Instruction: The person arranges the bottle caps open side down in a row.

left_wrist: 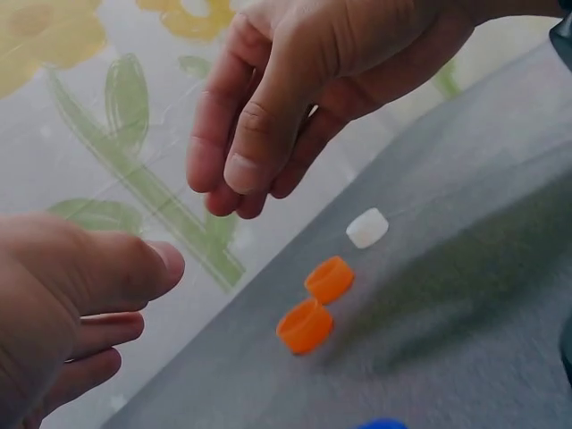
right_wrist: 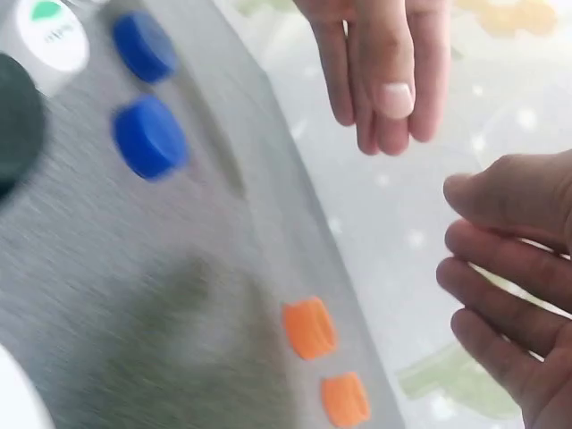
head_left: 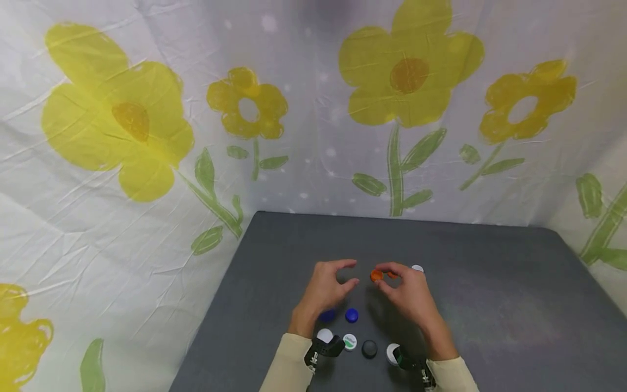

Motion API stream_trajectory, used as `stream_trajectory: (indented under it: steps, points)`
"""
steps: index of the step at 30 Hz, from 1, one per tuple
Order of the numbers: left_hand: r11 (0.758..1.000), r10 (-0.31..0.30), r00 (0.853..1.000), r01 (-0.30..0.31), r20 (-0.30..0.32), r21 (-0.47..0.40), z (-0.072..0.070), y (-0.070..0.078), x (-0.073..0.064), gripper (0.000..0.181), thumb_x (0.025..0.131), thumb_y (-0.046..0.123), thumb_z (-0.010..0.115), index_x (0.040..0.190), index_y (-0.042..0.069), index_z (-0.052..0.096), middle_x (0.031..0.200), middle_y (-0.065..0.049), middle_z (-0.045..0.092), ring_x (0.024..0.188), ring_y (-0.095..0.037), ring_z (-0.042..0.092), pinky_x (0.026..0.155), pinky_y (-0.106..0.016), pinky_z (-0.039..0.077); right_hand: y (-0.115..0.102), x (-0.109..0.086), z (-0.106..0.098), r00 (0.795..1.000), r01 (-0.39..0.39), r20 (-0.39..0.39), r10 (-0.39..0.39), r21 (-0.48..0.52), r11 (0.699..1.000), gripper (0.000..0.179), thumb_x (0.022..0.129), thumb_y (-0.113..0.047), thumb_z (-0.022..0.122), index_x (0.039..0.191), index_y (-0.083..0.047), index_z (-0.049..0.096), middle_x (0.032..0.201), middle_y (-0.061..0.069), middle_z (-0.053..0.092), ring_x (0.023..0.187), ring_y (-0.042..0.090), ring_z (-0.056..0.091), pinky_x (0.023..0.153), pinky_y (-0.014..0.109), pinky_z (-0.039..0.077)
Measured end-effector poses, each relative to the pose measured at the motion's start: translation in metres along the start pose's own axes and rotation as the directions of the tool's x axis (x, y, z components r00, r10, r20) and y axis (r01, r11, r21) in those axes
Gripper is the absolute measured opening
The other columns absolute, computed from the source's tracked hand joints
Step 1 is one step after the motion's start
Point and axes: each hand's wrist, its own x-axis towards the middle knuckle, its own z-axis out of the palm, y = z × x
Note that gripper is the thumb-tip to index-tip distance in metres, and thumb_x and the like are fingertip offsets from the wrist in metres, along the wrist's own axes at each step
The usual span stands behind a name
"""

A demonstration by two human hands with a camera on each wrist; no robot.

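Observation:
Both hands are raised above the table, fingers apart from the thumbs. My left hand (head_left: 324, 286) holds nothing and faces my right hand (head_left: 410, 291), which is also free of any object. Two orange bottle caps (left_wrist: 304, 327) stand on the table beyond the hands. In the head view one orange cap (head_left: 376, 275) appears between the right thumb and fingers, but the wrist views show it on the table, apart from them. A small white cap (left_wrist: 367, 229) lies beside the orange ones. Two blue caps (right_wrist: 150, 137) lie nearer, below the left hand.
Closer to me lie a white cap (head_left: 325, 335), a white cap with green print (head_left: 350, 342), a black cap (head_left: 369, 349) and another white cap (head_left: 392, 354). The dark grey table (head_left: 490, 305) meets a flower-printed cloth (head_left: 313, 136) at the back and sides.

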Motion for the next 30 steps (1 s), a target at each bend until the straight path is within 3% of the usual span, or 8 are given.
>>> stream_trajectory:
  steps: [6, 15, 27, 30]
  points:
    - [0.998, -0.038, 0.999, 0.040, 0.038, -0.049, 0.006, 0.002, 0.021, 0.042, 0.097, 0.022, 0.086, 0.138, 0.017, 0.078, 0.136, 0.001, 0.078, 0.132, -0.022, 0.071, 0.113, -0.044, 0.057, 0.007, 0.014, -0.014, 1.000, -0.019, 0.019, 0.019, 0.018, 1.000, 0.031, 0.095, -0.009, 0.085, 0.125, -0.009, 0.081, 0.122, 0.015, 0.081, 0.112, 0.041, 0.076, 0.095, 0.064, 0.061]
    - [0.997, -0.040, 0.997, 0.044, 0.058, -0.063, 0.019, -0.004, 0.041, 0.038, 0.097, 0.023, 0.086, 0.134, 0.017, 0.080, 0.134, 0.000, 0.079, 0.132, -0.023, 0.071, 0.114, -0.044, 0.056, 0.023, 0.029, -0.013, 0.999, -0.019, 0.036, 0.018, 0.017, 1.000, 0.031, 0.094, -0.009, 0.085, 0.125, -0.008, 0.081, 0.123, 0.012, 0.082, 0.121, 0.038, 0.074, 0.103, 0.064, 0.058]
    - [0.997, -0.066, 0.991, 0.069, 0.120, -0.022, 0.043, -0.016, 0.049, 0.038, 0.096, 0.019, 0.086, 0.132, 0.009, 0.080, 0.130, -0.002, 0.081, 0.131, -0.024, 0.071, 0.114, -0.042, 0.056, 0.049, 0.036, -0.002, 0.991, -0.056, 0.124, 0.057, -0.013, 0.998, 0.032, 0.094, -0.011, 0.085, 0.126, -0.009, 0.081, 0.125, 0.010, 0.081, 0.122, 0.038, 0.073, 0.102, 0.060, 0.058]
    - [0.997, -0.068, 0.989, 0.072, 0.131, -0.022, 0.048, -0.018, 0.050, 0.037, 0.096, 0.019, 0.087, 0.131, 0.010, 0.080, 0.130, -0.002, 0.081, 0.130, -0.024, 0.072, 0.113, -0.042, 0.057, 0.055, 0.037, 0.002, 0.989, -0.048, 0.142, 0.051, -0.026, 0.999, 0.031, 0.094, -0.012, 0.085, 0.125, -0.011, 0.081, 0.123, 0.010, 0.081, 0.115, 0.036, 0.074, 0.097, 0.057, 0.060]
